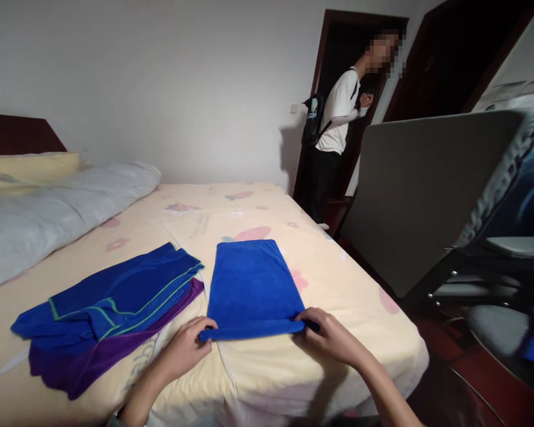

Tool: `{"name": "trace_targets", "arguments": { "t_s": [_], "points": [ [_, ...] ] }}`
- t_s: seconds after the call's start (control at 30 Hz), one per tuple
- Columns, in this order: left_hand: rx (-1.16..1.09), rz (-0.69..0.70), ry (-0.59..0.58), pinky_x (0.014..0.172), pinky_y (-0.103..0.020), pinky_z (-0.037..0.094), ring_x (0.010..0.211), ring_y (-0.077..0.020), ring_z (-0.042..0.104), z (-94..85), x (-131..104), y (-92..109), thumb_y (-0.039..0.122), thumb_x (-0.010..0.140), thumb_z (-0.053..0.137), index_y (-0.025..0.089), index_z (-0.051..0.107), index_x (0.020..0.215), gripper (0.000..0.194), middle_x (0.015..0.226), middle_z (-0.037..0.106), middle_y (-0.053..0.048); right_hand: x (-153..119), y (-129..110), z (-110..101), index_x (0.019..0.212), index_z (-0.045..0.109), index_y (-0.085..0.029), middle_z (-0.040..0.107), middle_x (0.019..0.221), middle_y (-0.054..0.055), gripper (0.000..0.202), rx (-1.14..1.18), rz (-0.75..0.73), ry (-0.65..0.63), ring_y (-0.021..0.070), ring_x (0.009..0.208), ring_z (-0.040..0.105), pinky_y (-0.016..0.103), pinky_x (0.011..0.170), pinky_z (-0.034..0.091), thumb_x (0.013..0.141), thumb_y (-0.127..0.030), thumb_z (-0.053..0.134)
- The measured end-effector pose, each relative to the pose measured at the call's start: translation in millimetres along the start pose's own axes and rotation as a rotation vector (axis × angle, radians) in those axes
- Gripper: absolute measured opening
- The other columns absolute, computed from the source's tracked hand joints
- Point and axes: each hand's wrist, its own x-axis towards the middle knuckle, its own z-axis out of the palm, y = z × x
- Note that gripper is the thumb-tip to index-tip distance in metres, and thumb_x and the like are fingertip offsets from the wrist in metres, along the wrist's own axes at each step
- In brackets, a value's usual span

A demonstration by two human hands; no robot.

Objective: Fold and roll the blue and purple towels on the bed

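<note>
A blue towel lies flat on the bed in front of me, its near edge turned up into a narrow fold. My left hand pinches the left end of that fold. At the right end, my right hand grips the same fold, thumb and fingers closed on the cloth. Left of it rests a loose pile of blue towels with green edging, partly over a purple towel. The fingertips of both hands are partly hidden by the cloth.
The bed has a pale yellow patterned sheet. A grey rolled quilt and a yellow pillow lie at the left. A person with a backpack stands by the doorway. A large grey panel leans beyond the bed's right side, near a stool.
</note>
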Motion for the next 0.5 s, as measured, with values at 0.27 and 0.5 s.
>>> {"name": "trace_targets", "arguments": {
  "t_s": [0.27,0.5],
  "points": [
    [-0.315,-0.258,0.222,0.08,-0.03,0.052,0.089,-0.024,0.071,2.3,24.6,-39.8,0.055,0.078,0.059,0.018,0.062,0.108,0.047,0.087,0.075,-0.006,35.2,30.3,0.2,0.114,0.069,-0.015,0.073,0.11,0.012,0.041,0.131,0.363,0.31,0.0261,0.096,0.07,0.034,0.084,0.054,0.089,-0.045,0.054],
    [-0.482,-0.425,0.17,0.047,-0.027,0.044,0.051,-0.0183,0.06,12.8,37.5,-36.4,0.065,0.062,0.068,0.012,0.065,0.09,0.06,0.053,0.061,0.001,47.1,58.2,10.1,0.097,0.075,-0.016,0.076,0.104,0.01,0.027,0.371,0.504,0.303,0.0299,0.103,0.069,0.036,0.091,0.053,0.074,-0.031,0.072]
  ]
}}
